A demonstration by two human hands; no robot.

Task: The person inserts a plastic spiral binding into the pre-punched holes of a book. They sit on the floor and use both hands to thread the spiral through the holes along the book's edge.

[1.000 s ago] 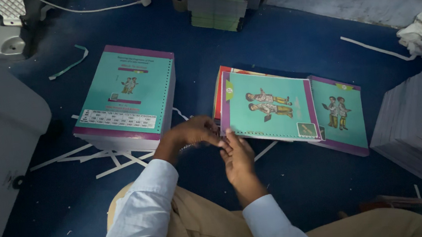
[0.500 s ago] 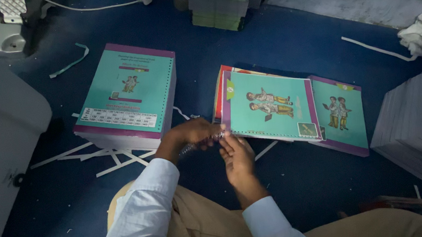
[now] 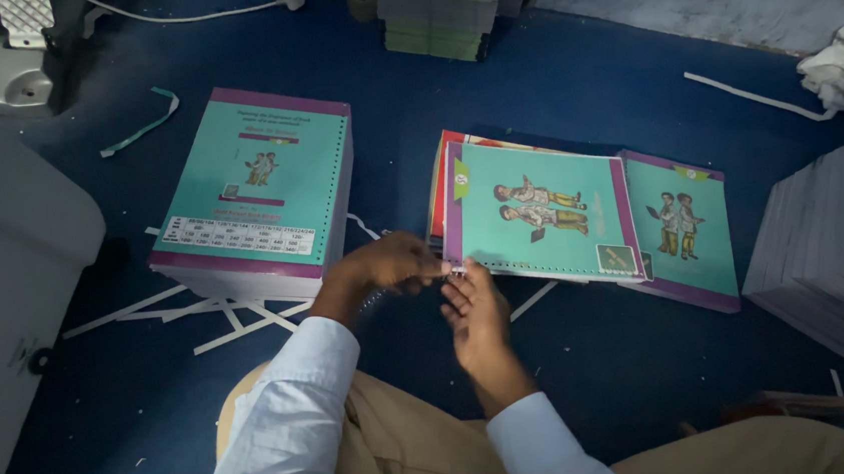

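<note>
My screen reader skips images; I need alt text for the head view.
Two hands, left hand and right hand, meet at the punched edge of a teal-covered booklet on a blue floor. A stack of teal booklets sits left, amid white paper strips.
</note>
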